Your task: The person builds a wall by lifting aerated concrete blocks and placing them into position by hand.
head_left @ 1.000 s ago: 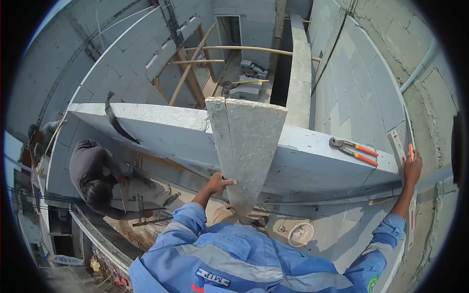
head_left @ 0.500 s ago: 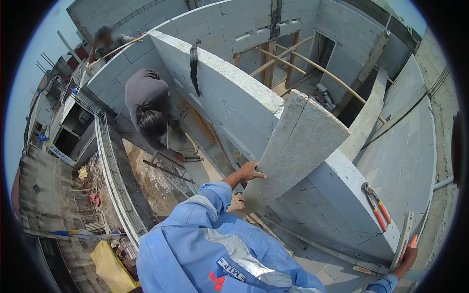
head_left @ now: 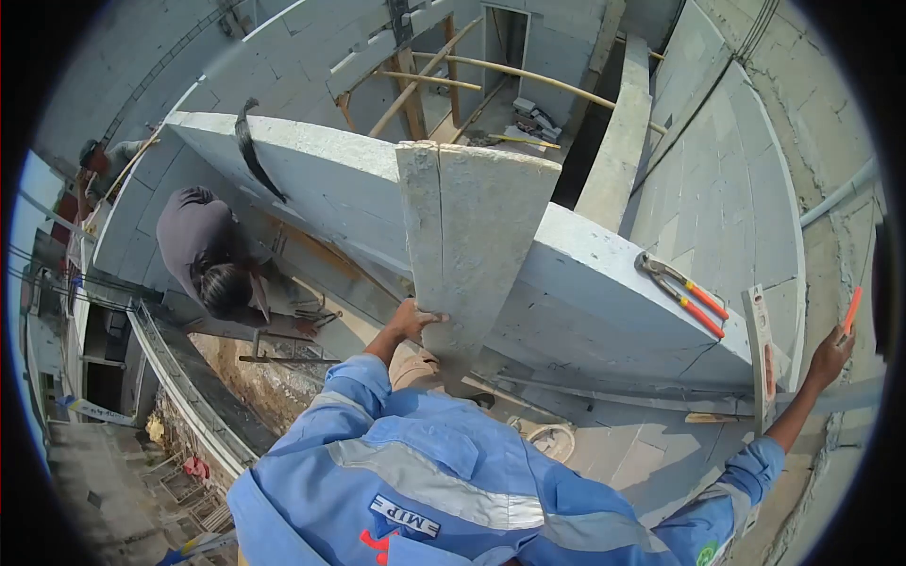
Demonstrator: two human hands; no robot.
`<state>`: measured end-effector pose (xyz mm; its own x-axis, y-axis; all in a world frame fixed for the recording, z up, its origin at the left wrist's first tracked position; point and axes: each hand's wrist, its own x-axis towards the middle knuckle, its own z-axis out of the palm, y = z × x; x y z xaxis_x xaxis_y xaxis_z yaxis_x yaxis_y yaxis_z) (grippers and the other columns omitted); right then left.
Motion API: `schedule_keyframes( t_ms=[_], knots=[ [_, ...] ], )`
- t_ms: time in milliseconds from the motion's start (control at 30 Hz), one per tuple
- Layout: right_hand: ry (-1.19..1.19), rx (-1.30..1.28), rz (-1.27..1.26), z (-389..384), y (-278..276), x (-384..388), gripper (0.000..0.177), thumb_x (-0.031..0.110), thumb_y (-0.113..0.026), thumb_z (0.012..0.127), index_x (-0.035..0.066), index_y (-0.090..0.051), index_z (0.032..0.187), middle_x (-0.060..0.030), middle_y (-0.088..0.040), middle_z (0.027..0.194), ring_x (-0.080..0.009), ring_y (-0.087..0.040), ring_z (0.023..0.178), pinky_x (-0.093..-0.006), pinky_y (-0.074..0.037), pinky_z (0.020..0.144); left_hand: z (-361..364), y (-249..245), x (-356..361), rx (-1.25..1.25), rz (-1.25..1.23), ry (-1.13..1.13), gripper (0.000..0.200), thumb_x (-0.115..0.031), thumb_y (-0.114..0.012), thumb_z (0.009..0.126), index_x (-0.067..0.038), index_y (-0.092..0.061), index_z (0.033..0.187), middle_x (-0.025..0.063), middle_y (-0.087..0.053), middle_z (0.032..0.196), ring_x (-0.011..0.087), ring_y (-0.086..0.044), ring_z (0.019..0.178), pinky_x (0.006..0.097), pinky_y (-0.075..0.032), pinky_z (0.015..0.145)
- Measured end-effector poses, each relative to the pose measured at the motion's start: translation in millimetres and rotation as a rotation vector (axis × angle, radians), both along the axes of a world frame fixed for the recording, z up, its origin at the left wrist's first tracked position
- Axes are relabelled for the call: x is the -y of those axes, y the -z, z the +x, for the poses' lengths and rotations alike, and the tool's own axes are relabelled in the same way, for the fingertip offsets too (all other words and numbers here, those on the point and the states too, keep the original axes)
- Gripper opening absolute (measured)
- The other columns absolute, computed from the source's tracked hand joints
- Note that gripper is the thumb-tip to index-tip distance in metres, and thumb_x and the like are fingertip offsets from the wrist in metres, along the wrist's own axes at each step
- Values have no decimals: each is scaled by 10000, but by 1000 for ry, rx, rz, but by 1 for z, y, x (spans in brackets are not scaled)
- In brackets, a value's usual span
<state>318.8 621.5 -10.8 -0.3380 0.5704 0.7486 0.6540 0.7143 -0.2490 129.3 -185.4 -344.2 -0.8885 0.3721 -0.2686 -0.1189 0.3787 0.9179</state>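
concrete slab (head_left: 472, 236) stands upright at the centre of the frame, its lower part leaning against the grey block wall (head_left: 604, 311). the left hand (head_left: 415, 321) has its grip closed on the slab's lower left edge. at the right edge of the frame, the right hand (head_left: 830, 358) has its grip closed around an orange stick (head_left: 851, 309), just beside a long level (head_left: 763, 358). orange-handled pliers (head_left: 684, 294) lie on top of the wall. a co-worker (head_left: 212, 264) bends over at centre left.

Head-worn fisheye view looks steeply down, close above slab (head_left: 477, 236).
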Motion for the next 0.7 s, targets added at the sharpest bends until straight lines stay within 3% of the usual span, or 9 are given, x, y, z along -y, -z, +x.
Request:
schedule_keyframes(
  t_ms=[100, 167, 200, 267, 400, 500, 567, 633, 700],
  knots=[
    [-105, -160, 169, -10, -1, 80, 480, 400, -501, 999, 70, -557, 1343, -214, -591, 1274, -380, -571, 1178, -450, -461, 989, -3, -11, -9, -3, 12, 52, 301, -169, -756, 779, 38, -735, 997, 102, -749, 880, 197, -683, 785, 335, -534, 764],
    [-75, -196, 260, -4, 18, 71, 445, 391, -575, 955, 99, -594, 1291, -180, -620, 1203, -361, -618, 1102, -451, -517, 915, -3, 3, -4, 44, 0, -14, 409, -206, -784, 764, 61, -695, 1060, 107, -710, 1011, 218, -643, 940, 338, -486, 884],
    [-97, -213, 291, -3, 26, 69, 442, 389, -583, 947, 98, -599, 1278, -172, -625, 1177, -361, -633, 1057, -451, -526, 893, -9, 35, 10, 40, 14, -54, 407, -218, -794, 783, 53, -681, 1064, 107, -690, 1048, 206, -611, 978, 329, -457, 913],
    [-135, -298, 253, -4, 32, 74, 441, 393, -578, 949, 91, -602, 1269, -175, -627, 1169, -358, -641, 1035, -441, -531, 881, -5, 9, 2, 6, -88, -13, 392, -211, -802, 794, 44, -673, 1063, 97, -678, 1054, 205, -594, 965, 319, -444, 905],
    [-169, -361, 236, -1, 30, 82, 444, 400, -586, 946, 87, -607, 1260, -176, -637, 1141, -353, -647, 1019, -430, -534, 869, -8, 6, 4, 32, -96, 1, 377, -190, -800, 795, 37, -669, 1065, 87, -675, 1046, 214, -590, 956, 320, -437, 904],
    [-183, -367, 220, 4, 24, 91, 460, 409, -551, 975, 53, -604, 1260, -175, -634, 1177, -327, -626, 1083, -407, -494, 949, -8, 2, 0, 45, -81, -7, 372, -194, -796, 797, 39, -667, 1057, 87, -675, 1041, 215, -588, 960, 320, -437, 904],
    [-239, -429, 267, 9, 21, 104, 495, 425, -564, 968, 12, -605, 1239, -161, -638, 1190, -298, -635, 1069, -401, -488, 948, -7, 2, 1, 46, -62, 12, 372, -191, -793, 794, 41, -670, 1058, 92, -680, 1047, 226, -593, 966, 320, -438, 909],
    [-281, -483, 349, 18, 16, 123, 488, 387, -634, 936, 10, -595, 1245, -125, -641, 1047, -225, -642, 936, -361, -522, 840, -11, 8, -1, 39, -46, 33, 368, -179, -790, 792, 41, -672, 1062, 96, -683, 1051, 235, -599, 968, 321, -441, 915],
    [-285, -618, 298, 31, 17, 159, 503, 377, -671, 930, -3, -583, 1247, -93, -624, 1039, -176, -607, 929, -319, -498, 855, -11, 6, 6, -1, -35, 81, 364, -161, -783, 790, 41, -675, 1072, 106, -688, 1054, 249, -609, 974, 329, -449, 924]
  ],
)
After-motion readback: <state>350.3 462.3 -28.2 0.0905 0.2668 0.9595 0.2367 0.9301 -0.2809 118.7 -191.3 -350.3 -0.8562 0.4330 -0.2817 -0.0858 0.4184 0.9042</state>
